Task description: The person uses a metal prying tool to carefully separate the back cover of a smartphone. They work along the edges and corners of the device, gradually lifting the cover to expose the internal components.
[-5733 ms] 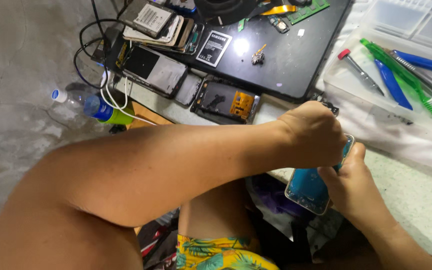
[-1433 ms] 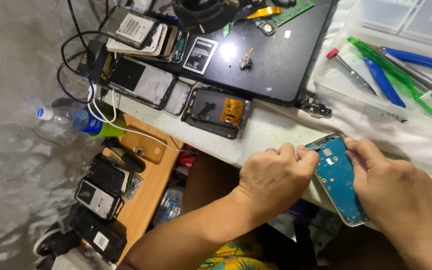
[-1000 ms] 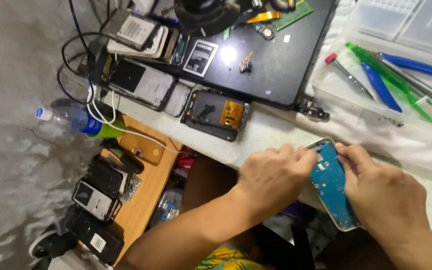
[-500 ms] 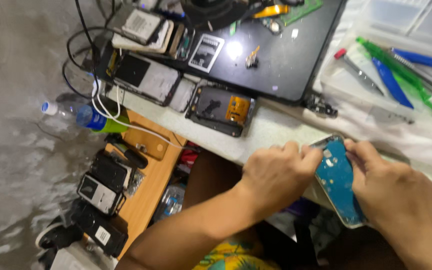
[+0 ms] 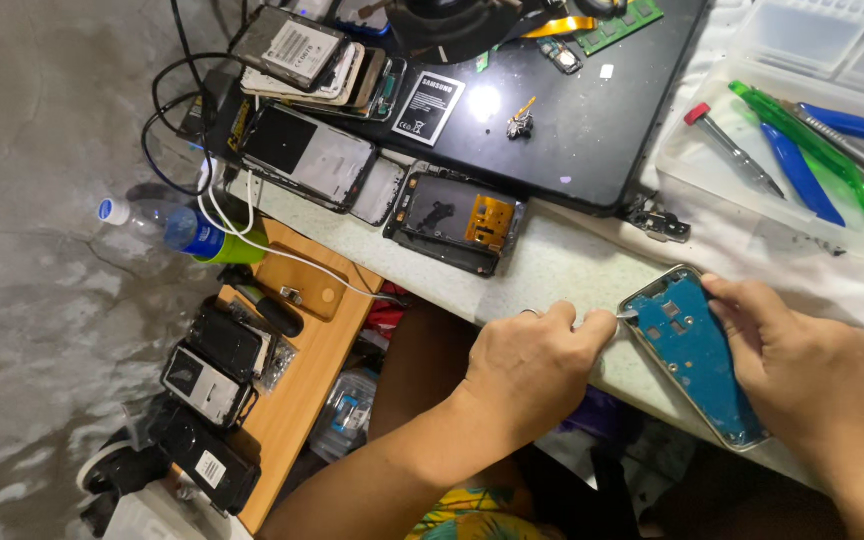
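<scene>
1. One blue phone frame lies at the tabletop edge; my right hand pins it, fingers flat on top.
2. My left hand pinches one thin metal tool, tip at the frame's corner.
3. Nearby: one opened phone, one black laptop, one tool tray.
4. Frame's lower end is hidden under my right hand.

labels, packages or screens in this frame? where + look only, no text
Phone battery: on the black laptop lid, flat rectangle, black and white label.
Water bottle: lying on the floor at left, clear, blue and green wrap.
Phone screen: table's left end, dark and grey, unlit.
Labelled phones: wooden board below, black, white stickers.
</scene>
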